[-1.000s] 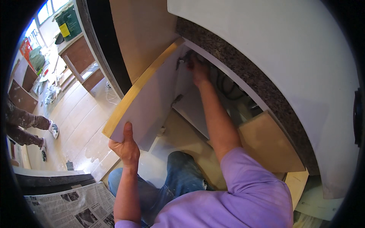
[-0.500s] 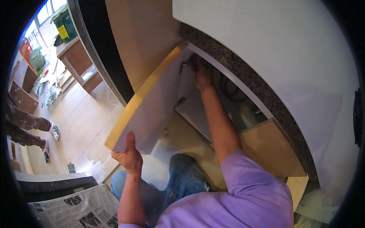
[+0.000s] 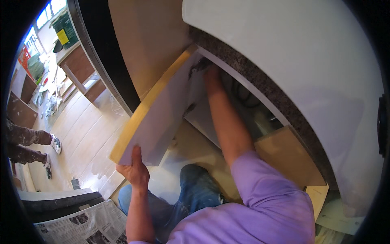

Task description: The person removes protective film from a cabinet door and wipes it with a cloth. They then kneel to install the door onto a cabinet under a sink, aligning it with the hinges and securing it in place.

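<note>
A cabinet door (image 3: 156,122) with a pale inner face and a yellow edge stands swung out from a low cabinet. My left hand (image 3: 136,173) grips its outer lower corner, thumb lying on the inner face and fingers behind it. Two dark hinges join door and cabinet: an upper hinge (image 3: 200,66) and a lower hinge (image 3: 189,110). My right hand (image 3: 212,76) reaches inside the cabinet, close beside the upper hinge. Shadow hides its fingers, so whether it holds anything does not show.
A speckled stone counter edge (image 3: 260,81) and a white surface (image 3: 284,49) overhang the cabinet. A second, wood-toned panel (image 3: 290,156) stands at the right. Newspaper (image 3: 87,223) lies at lower left. Another person's legs (image 3: 28,144) and cluttered wooden units (image 3: 79,65) are beyond the doorway.
My right hand has gone slightly left and deeper into the shadow by the upper hinge. The left hand keeps its grip on the door; the view has shifted a little.
</note>
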The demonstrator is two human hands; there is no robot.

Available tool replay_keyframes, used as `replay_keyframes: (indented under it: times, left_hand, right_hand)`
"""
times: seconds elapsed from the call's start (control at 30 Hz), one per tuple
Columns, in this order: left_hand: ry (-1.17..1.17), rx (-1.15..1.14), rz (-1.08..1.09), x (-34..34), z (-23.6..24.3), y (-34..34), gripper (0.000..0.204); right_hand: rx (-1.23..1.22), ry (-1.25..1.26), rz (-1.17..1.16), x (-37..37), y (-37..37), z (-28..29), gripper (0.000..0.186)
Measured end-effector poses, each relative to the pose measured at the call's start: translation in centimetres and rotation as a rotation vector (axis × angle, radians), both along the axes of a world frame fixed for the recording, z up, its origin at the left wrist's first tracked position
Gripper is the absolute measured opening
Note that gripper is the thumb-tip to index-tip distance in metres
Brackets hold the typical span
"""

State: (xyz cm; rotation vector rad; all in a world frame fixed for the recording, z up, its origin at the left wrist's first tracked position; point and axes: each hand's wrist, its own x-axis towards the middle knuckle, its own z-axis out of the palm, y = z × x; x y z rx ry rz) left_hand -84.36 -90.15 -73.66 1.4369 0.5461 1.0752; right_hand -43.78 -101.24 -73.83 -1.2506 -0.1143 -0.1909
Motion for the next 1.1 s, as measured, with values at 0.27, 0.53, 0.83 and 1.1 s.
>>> replay_keyframes:
  times: [0.27,0.53,0.83,1.1]
  left_hand:
    - [-0.014,0.236,0.004,-1.8,-0.1,-5.0,0.033]
    - [-0.006,0.170,0.018,-1.2,-0.2,-3.1,0.033]
    - [-0.024,0.255,-0.014,-0.9,1.2,-5.1,0.032]
    - [0.029,0.163,0.033,0.2,0.2,1.8,0.037]
  right_hand:
    - [0.145,0.196,0.233,-6.5,-4.3,-4.6,0.043]
    - [-0.053,0.271,0.343,-8.2,-2.0,0.4,0.038]
    - [0.014,0.189,0.295,-8.0,-0.5,0.3,0.039]
    - [0.025,0.288,0.239,-7.9,0.0,1.4,0.050]
